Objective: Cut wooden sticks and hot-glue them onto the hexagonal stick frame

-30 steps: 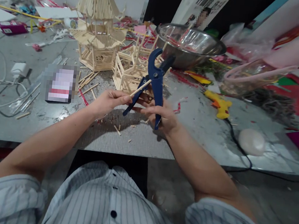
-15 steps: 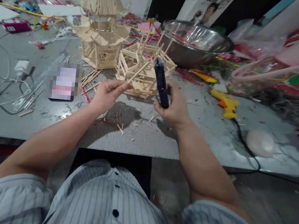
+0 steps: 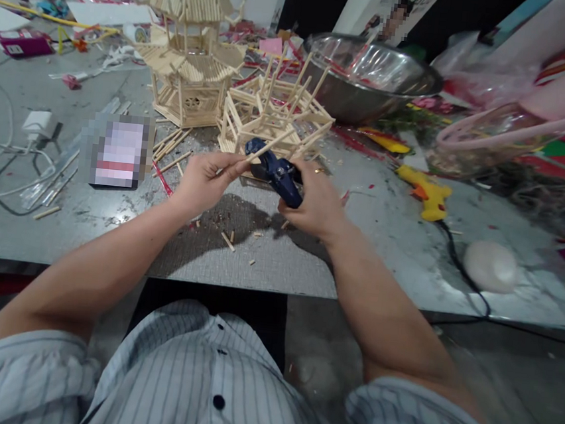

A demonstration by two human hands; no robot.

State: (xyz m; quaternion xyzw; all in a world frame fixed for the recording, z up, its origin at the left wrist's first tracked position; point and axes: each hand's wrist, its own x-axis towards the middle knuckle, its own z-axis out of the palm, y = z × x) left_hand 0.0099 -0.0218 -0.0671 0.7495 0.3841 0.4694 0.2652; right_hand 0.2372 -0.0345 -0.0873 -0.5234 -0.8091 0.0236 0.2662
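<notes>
My left hand (image 3: 208, 178) pinches a thin wooden stick (image 3: 273, 146) that slants up to the right. In my right hand (image 3: 321, 199) is a dark blue hand tool (image 3: 280, 177), its fingers wrapped round the body. The head of the tool lies at the stick, close to my left fingertips; whether its jaws close on the stick I cannot make out. Just behind both hands stands an open wooden-stick frame (image 3: 236, 122) with several upright sticks, partly hidden by the tool. A pagoda model of sticks (image 3: 190, 73) with a pointed roof stands to its left.
Loose sticks (image 3: 172, 145) and a phone (image 3: 118, 156) lie left of my hands, near a white charger (image 3: 40, 123). A metal bowl (image 3: 325, 76) stands behind. On the right are a yellow glue gun (image 3: 434, 196) with its black cord and a whitish round object (image 3: 491, 265). Small offcuts (image 3: 228, 241) lie in front.
My right hand has moved left and tilted the blue tool, bringing its head to the stick near my left fingers. The left hand keeps its pinch almost in place.
</notes>
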